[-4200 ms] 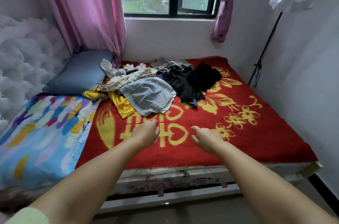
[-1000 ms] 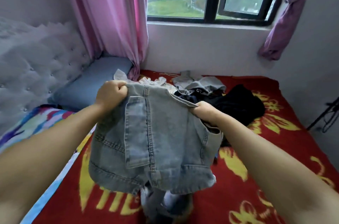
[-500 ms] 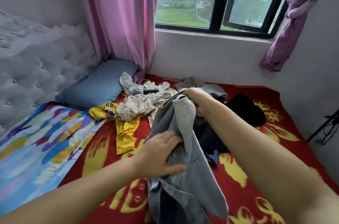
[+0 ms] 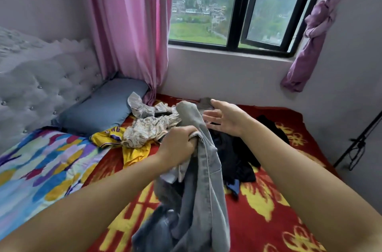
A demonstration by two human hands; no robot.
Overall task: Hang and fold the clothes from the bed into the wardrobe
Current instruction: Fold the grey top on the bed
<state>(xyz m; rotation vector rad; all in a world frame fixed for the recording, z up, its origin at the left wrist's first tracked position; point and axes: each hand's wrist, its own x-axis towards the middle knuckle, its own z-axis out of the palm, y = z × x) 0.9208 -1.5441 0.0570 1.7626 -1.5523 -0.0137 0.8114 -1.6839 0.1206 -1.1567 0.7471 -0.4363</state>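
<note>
We look down on a bed [image 4: 268,206] covered by a red blanket with yellow flower and character patterns, which fills most of the view. Along its left side lies a multicoloured quilt [image 4: 41,169], and behind that stands a grey tufted headboard [image 4: 41,86]. A pink curtain [image 4: 128,35] hangs in the corner beside a black-framed window [image 4: 235,14], and a purple curtain [image 4: 310,35], knotted, hangs at the right. A blue-grey pillow [image 4: 103,107] rests against the headboard.

Our two bare forearms reach in from the bottom edge. In front of us hangs the grey denim garment [image 4: 202,179], bunched and draped downward above the blanket, its lower folds trailing towards the bottom of the frame. Our left hand [image 4: 177,144] grips it near the top, fingers curled tightly round a fistful of the fabric. Our right hand [image 4: 223,117] is just beside the garment's upper fold, fingers spread and relaxed, holding nothing; whether a fingertip brushes the cloth we cannot quite tell.

Behind the hands, the remaining clothes lie on the blanket: a dark heap [image 4: 237,154] to the right, a yellow jersey [image 4: 132,148] with purple lettering to the left, a cream patterned garment [image 4: 148,127] lying over it, and a pale grey piece [image 4: 138,105] near the pillow.
</note>
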